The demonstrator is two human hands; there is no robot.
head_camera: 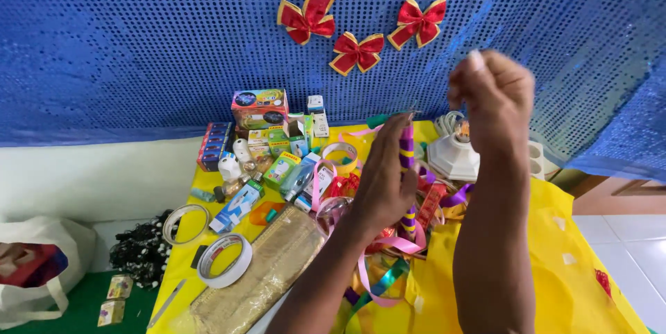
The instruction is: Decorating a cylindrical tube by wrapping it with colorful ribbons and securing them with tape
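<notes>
My left hand (383,180) grips an upright stick wrapped in purple and yellow stripes (406,160) above the cluttered yellow table (555,264). My right hand (494,95) is raised higher, to the right of the stick's top, with fingers pinched closed; whatever it pinches is too thin to make out. Pink, purple and teal ribbons (388,264) trail below the stick.
A white tape roll (224,260), a gold glitter sheet (267,271), another tape ring (184,224), small boxes (260,107) and bulbs crowd the table's left. A white lamp holder (454,156) sits behind. Three red bows (357,52) hang on the blue sequin backdrop. A white bag (35,264) lies on the floor.
</notes>
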